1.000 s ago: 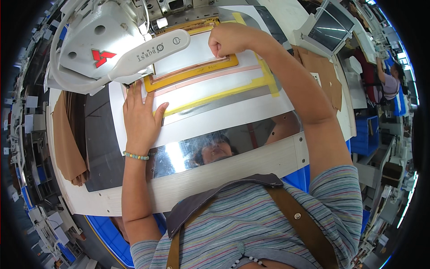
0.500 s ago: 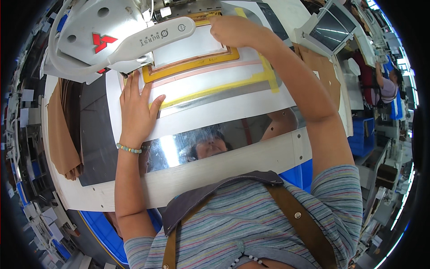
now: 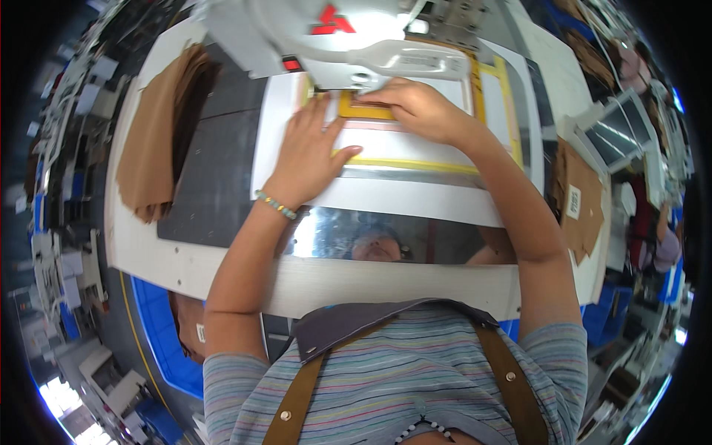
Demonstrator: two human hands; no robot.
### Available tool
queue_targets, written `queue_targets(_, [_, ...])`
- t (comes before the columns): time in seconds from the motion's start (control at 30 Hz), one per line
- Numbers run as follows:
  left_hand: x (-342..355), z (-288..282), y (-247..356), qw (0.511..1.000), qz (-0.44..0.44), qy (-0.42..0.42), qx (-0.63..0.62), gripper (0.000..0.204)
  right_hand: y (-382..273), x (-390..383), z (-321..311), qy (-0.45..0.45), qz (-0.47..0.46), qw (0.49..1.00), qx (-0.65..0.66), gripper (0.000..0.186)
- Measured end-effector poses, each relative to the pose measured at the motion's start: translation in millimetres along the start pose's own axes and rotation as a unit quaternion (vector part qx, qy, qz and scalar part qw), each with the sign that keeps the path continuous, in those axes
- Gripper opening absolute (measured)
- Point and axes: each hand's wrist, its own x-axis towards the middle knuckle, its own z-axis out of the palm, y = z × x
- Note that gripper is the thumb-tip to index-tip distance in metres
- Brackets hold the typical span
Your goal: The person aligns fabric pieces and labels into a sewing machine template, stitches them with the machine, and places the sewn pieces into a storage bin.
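Observation:
My left hand (image 3: 310,154) lies flat on the white sheet (image 3: 445,196), fingers spread and pointing away from me, tips beside the left end of a yellow frame (image 3: 371,113). My right hand (image 3: 426,110) is closed at that frame's near left corner, its fingertips pressed together over the inner edge. What they pinch, if anything, is too small and blurred to tell. White material shows inside the frame. Yellow tape (image 3: 415,162) runs across the sheet on the near side. Over the frame hang a white sewing machine head (image 3: 297,26) and a white lamp (image 3: 419,59).
A shiny metal plate (image 3: 334,233) borders the table's near edge. Brown fabric pieces (image 3: 157,141) are stacked at the left; more brown pieces (image 3: 582,196) lie at the right below a tilted screen (image 3: 617,135). Blue bins (image 3: 159,319) stand below the table. Another person sits far right.
My right hand has gone from the frame's far right side to its near left corner. The left hand stays flat beside the frame. The whole view has shifted and turned.

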Motion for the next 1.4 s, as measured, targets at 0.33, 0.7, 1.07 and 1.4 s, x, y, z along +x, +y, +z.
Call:
queue_targets(0.33, [-27.1, -87.7, -154.2, 0.925, -0.274, 0.128, 0.232, 0.046, 17.8, -66.5, -20.5, 0.218, 0.063, 0.973, -0.047, 0.038])
queue_targets(0.7, [-71.9, -80.6, -233.0, 0.893, -0.359, 0.181, 0.200, 0.021, 32.8, -67.4, -8.8, 0.261, 0.001, 0.959, -0.109, 0.035])
queue_targets(1.07, [-159.2, -63.2, -101.3, 0.974, -0.151, 0.163, 0.037, 0.015, -26.5, -46.9, -5.6, 0.220, -0.108, 0.962, -0.121, 0.028])
queue_targets(1.4, [-191.0, -63.2, -66.7, 0.978, -0.123, 0.165, 0.030, 0.018, -72.2, 17.1, 68.4, 0.113, -0.214, 0.925, -0.294, 0.016])
